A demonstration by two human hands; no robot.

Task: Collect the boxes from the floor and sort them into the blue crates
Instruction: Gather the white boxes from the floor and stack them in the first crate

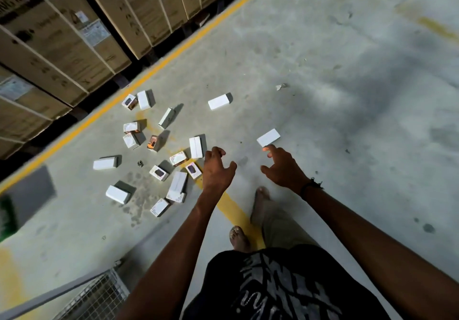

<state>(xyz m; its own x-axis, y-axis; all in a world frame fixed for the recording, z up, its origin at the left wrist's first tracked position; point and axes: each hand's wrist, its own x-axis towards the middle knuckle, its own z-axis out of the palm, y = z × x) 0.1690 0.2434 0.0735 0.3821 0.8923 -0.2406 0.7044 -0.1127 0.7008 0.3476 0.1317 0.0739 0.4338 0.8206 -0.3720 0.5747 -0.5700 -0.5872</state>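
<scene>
Several small white boxes lie scattered on the concrete floor (323, 76), most in a loose cluster (159, 156) left of centre. One white box (268, 137) lies apart, just beyond my right hand (282, 166), whose fingers are spread and hold nothing. My left hand (215, 168) hovers with loosely curled fingers, empty, next to an upright white box (196, 147). Another lone white box (219, 102) lies farther off. No blue crate is in view.
Large strapped cardboard cartons (74, 29) line the left side behind a yellow floor line (159, 64). A wire mesh cage corner (99, 295) stands at the lower left. My bare feet (239, 239) stand on a yellow stripe. Open floor stretches to the right.
</scene>
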